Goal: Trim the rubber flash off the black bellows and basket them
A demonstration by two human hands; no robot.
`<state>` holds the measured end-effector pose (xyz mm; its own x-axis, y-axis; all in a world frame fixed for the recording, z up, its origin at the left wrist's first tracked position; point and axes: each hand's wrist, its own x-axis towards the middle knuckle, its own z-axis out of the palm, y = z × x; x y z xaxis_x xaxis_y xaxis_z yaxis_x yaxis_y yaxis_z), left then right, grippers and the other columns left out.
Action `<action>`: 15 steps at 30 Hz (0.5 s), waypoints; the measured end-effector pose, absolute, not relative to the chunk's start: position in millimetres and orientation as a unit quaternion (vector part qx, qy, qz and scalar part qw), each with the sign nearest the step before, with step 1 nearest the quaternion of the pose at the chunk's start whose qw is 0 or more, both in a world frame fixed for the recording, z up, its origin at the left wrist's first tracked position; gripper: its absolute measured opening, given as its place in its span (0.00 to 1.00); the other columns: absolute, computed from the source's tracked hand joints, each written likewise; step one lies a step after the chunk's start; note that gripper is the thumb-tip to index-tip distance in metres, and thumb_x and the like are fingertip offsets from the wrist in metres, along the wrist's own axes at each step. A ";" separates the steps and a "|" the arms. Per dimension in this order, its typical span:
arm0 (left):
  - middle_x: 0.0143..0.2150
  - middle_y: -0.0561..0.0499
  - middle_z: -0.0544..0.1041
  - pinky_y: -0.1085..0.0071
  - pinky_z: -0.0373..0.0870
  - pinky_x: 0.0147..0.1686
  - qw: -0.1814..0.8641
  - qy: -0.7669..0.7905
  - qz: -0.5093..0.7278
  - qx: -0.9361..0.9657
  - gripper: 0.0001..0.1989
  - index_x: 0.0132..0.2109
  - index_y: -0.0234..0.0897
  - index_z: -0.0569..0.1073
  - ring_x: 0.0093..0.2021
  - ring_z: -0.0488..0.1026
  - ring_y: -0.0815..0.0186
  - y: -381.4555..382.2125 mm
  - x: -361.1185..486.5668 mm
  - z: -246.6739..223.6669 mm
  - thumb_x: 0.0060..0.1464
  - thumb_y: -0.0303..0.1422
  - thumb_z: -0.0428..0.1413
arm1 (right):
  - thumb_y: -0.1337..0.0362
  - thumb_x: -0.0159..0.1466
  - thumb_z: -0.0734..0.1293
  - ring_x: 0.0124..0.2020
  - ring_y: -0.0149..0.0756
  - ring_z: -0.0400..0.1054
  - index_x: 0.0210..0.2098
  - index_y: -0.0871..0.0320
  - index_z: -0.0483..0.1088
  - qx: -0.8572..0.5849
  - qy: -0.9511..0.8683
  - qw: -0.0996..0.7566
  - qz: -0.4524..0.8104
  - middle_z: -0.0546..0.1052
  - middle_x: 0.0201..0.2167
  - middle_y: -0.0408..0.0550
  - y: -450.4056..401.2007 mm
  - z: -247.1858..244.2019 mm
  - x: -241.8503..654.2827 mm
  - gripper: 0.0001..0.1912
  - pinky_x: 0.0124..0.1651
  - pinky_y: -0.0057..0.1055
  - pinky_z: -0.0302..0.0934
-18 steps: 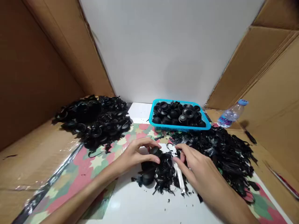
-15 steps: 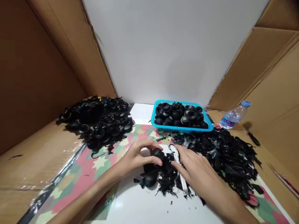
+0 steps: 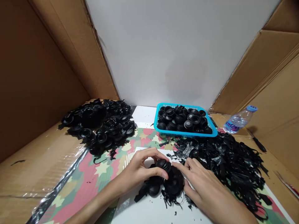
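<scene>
My left hand [image 3: 144, 168] is closed, thumb and fingers around a black ribbed rubber boot [image 3: 163, 165] with a domed end. Just below it on the white board [image 3: 140, 211] lie more black rubber parts, among them a dome-ended one [image 3: 154, 189] and a rounded one [image 3: 174, 183] with ragged shreds around it. My right hand [image 3: 198, 177] rests at the right of this cluster, index finger and thumb apart. Its index fingertip touches the edge of the rubber parts; the other fingers are bent, and I see nothing held in them.
Behind the hands stands a blue plastic basket [image 3: 187, 133] full of ribbed rubber boots. A heap of untrimmed black parts [image 3: 100, 127] lies left, a pile of black scraps [image 3: 229, 161] right. Further right are a water bottle [image 3: 240, 119], a black-handled tool [image 3: 259, 144] and cardboard walls [image 3: 277, 74].
My right hand has drawn in, its index finger now against the rubber parts and other fingers more bent. The cluster under the hands is bunched closer. My left hand keeps its grip; the view has shifted slightly.
</scene>
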<state>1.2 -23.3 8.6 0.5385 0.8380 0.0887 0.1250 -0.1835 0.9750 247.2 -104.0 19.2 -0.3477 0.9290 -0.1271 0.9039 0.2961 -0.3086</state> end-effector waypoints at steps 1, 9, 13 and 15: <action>0.37 0.57 0.85 0.74 0.71 0.44 0.534 0.349 0.334 0.694 0.12 0.42 0.45 0.90 0.40 0.76 0.65 -23.4 0.3 9.2 0.52 0.27 0.78 | 0.75 0.70 0.64 0.59 0.53 0.82 0.72 0.46 0.73 -0.573 -0.802 0.050 0.160 0.83 0.58 0.56 -104.5 17.1 249.3 0.34 0.51 0.42 0.83; 0.36 0.56 0.84 0.73 0.69 0.43 0.526 0.369 0.342 0.686 0.11 0.40 0.47 0.90 0.40 0.76 0.63 -30.7 -0.7 9.9 0.51 0.28 0.79 | 0.69 0.76 0.59 0.61 0.39 0.81 0.71 0.44 0.74 -0.533 -0.773 0.248 0.238 0.82 0.61 0.50 -108.2 6.5 286.8 0.29 0.55 0.27 0.78; 0.34 0.57 0.83 0.73 0.68 0.42 0.538 0.378 0.322 0.681 0.10 0.39 0.47 0.90 0.39 0.75 0.64 -30.6 0.3 11.2 0.50 0.29 0.80 | 0.65 0.77 0.59 0.36 0.31 0.84 0.72 0.44 0.74 -0.553 -0.711 0.274 0.337 0.82 0.59 0.54 -116.8 17.7 298.5 0.28 0.42 0.24 0.80; 0.35 0.57 0.82 0.73 0.68 0.42 0.549 0.375 0.320 0.675 0.11 0.40 0.47 0.90 0.39 0.74 0.64 -29.3 0.9 9.0 0.50 0.31 0.80 | 0.61 0.77 0.62 0.29 0.30 0.82 0.72 0.41 0.74 -0.556 -0.687 0.278 0.375 0.80 0.63 0.56 -124.1 17.5 306.9 0.27 0.38 0.27 0.81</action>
<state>0.9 -29.3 9.0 0.5141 0.8575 0.0198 0.1542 -0.1151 0.9813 306.9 -124.1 17.5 -0.2261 0.9735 -0.0348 0.5566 0.0998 -0.8248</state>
